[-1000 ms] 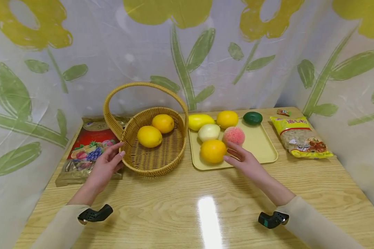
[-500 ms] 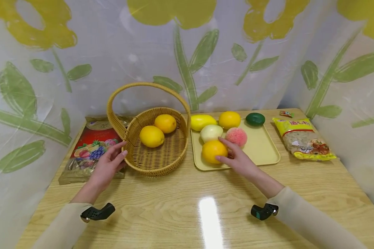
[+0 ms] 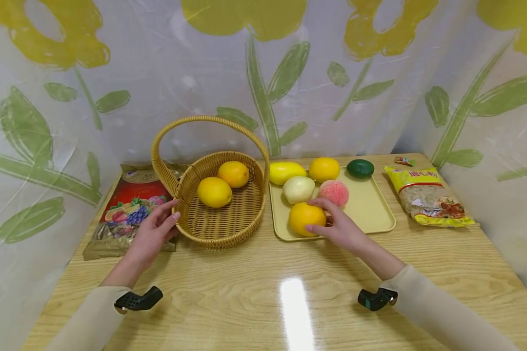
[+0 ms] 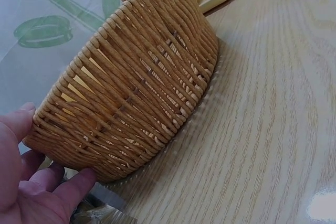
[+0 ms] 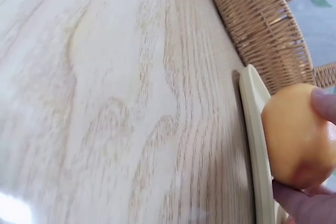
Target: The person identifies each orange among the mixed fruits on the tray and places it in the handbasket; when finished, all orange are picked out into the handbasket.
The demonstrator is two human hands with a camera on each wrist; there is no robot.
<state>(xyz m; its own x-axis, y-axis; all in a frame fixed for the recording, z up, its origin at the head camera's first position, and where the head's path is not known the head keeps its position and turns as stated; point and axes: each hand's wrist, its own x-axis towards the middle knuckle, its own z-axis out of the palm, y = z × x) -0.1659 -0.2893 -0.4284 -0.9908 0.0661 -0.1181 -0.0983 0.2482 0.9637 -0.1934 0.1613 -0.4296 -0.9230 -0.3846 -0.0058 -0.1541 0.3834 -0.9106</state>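
In the head view, my right hand pinches a yellow-orange fruit that looks like an orange, thumb near and fingers behind it. The fruit is over the front left of a pale yellow tray; the right wrist view shows the orange close to the tray rim. My left hand touches the left side of a woven basket. In the left wrist view, one fingertip of the left hand meets the rim and other fingers rest against the outer weave. Two yellow-orange fruits lie inside the basket.
On the tray are a long yellow fruit, a pale round one, a pink peach, another orange fruit and a dark green one. Bags flank them: red-gold left, yellow right. A wrapped sweet lies behind.
My right hand has moved left from beside the orange and now grips it. The orange has shifted slightly right and turned. My left hand stays at the basket.
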